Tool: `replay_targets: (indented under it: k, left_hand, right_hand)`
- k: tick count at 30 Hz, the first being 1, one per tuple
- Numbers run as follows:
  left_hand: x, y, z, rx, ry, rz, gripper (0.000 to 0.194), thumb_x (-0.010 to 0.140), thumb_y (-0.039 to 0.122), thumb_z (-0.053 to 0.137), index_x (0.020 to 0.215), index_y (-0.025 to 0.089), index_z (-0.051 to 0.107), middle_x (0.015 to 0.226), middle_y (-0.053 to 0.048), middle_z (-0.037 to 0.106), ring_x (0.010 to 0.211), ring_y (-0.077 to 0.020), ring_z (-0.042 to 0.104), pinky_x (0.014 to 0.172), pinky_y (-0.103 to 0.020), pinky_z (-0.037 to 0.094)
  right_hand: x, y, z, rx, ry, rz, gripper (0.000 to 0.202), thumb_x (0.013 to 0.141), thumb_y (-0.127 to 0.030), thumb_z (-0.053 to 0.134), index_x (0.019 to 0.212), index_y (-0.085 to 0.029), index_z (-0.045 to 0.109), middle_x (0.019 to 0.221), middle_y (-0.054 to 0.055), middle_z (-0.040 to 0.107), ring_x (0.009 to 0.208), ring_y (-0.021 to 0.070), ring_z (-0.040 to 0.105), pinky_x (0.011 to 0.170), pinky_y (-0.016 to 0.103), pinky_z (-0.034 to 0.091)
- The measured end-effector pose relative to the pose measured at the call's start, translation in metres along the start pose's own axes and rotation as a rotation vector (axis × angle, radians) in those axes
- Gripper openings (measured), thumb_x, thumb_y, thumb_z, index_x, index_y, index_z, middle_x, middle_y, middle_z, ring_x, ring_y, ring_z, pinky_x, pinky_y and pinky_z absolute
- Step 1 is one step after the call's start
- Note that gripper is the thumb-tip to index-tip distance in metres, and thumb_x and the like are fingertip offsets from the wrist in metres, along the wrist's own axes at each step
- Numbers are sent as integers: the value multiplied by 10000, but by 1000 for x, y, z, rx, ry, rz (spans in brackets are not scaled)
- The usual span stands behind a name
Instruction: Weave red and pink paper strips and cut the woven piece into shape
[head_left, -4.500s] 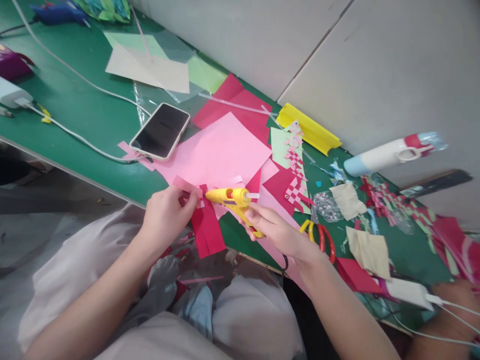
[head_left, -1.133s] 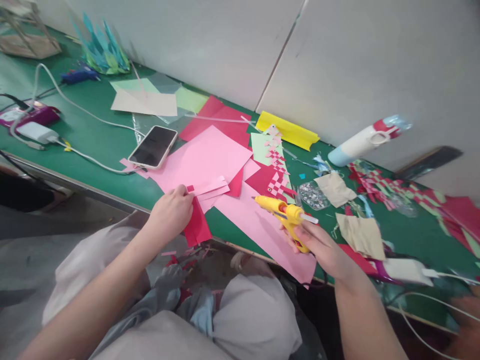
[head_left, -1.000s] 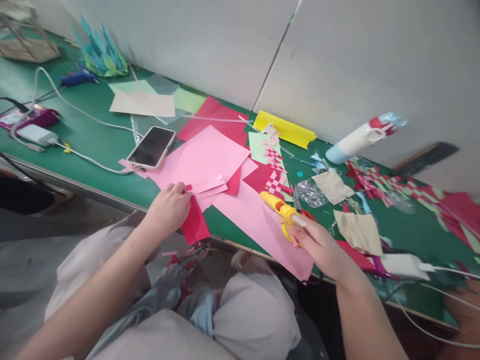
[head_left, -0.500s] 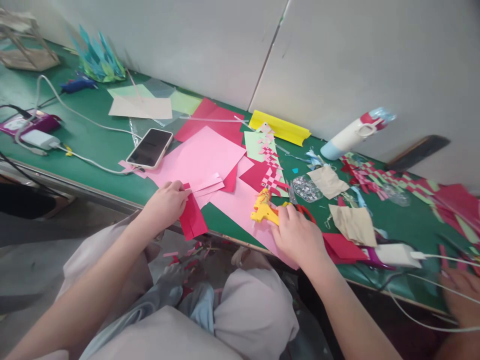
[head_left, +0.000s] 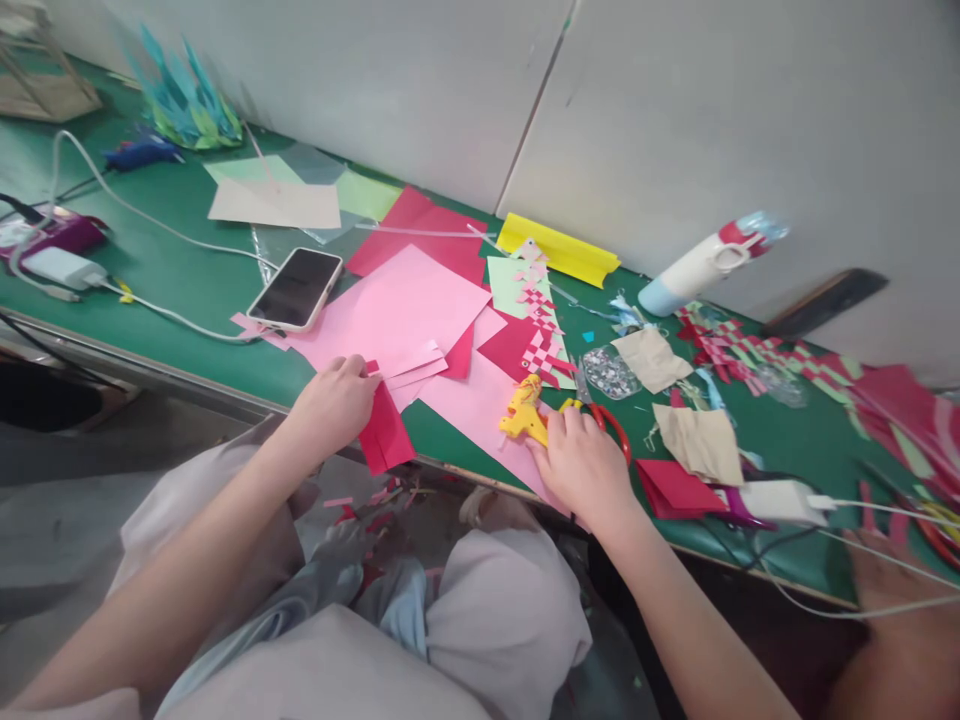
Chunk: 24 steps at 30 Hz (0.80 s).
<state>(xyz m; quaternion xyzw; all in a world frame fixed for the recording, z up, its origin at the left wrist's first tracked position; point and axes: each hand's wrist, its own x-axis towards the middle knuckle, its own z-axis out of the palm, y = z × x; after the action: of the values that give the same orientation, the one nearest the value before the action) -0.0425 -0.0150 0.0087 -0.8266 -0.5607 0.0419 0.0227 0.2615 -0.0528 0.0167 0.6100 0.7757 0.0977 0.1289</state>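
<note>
1. A smooth, pale grey wall (head_left: 675, 120), split by one dark slanting seam, stands behind the table.
2. The long green table (head_left: 176, 205) has a slightly glossy top and runs diagonally across the view; paper scraps (head_left: 386, 500) litter the grey floor below its edge.
3. Flat pink sheets (head_left: 405, 300) overlap a crimson sheet (head_left: 427, 235), their corners crisp and angular.
4. A glossy white bottle (head_left: 694, 270) with a pale blue base leans at the wall side of the table.
5. The left hand (head_left: 337, 395) pinches a folded red paper piece (head_left: 386, 430), matte and oblong, which overhangs the near edge; narrow pink strips (head_left: 416, 368) fan out just beside the fingers.
6. The right hand (head_left: 585, 465) has its fingers bent around the grip of the yellow glue gun (head_left: 525, 412), a rounded plastic body low over the pink paper.
7. The black-faced phone (head_left: 296, 290), in a pale rounded case, rests partly on pink paper.
8. A creased yellow sheet (head_left: 559, 250) makes a long trough near the wall.
9. Two soft beige cloth pouches (head_left: 652, 358) lie near red-handled scissors (head_left: 619, 430).
10. Checkered woven paper fish (head_left: 540, 310) sit on mint paper, near a clear bag of glittery bits (head_left: 609, 372).
</note>
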Motion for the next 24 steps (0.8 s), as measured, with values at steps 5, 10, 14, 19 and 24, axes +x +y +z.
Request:
replay_targets:
  k: [5,10,14,19,24]
  left_hand:
    - [1,-8,1,-110,28,-18,386,882,177,371,1053,144,715,874,-134,620,800,-250,592,756,-368,458]
    - [1,-14,4,-229,55,-35,385,869,204,386,1062,157,716,947,-129,635,861,-250,609,790,-365,473]
    - [-1,-12,5,-191,76,-13,397,880,197,368,1088,154,704,934,-136,629,840,-246,601,790,-376,473]
    - [-2,-7,4,-69,59,40,378,886,174,372,1071,125,698,896,-151,599,803,-254,567,763,-381,455]
    - [-6,-4,11,-72,113,5,367,875,159,387,1090,107,680,940,-168,597,840,-269,564,777,-394,455]
  right_hand:
    - [-3,2,-7,36,29,14,386,927,-389,484,1122,-60,536,991,169,587,935,296,576,758,358,427]
    - [-7,0,-18,70,71,19,299,941,-303,462,1149,-95,515,1018,153,582,947,274,574,754,328,406]
    - [-10,-3,-23,93,87,9,285,953,-249,419,1180,-99,505,1024,149,578,941,264,567,756,323,390]
    - [-11,-5,-24,118,110,-30,301,954,-239,408,1198,-88,500,1035,154,571,937,265,559,757,327,387]
    - [-9,-14,-26,181,119,-81,280,954,-231,406,1177,-116,529,1033,139,582,961,260,565,765,323,393]
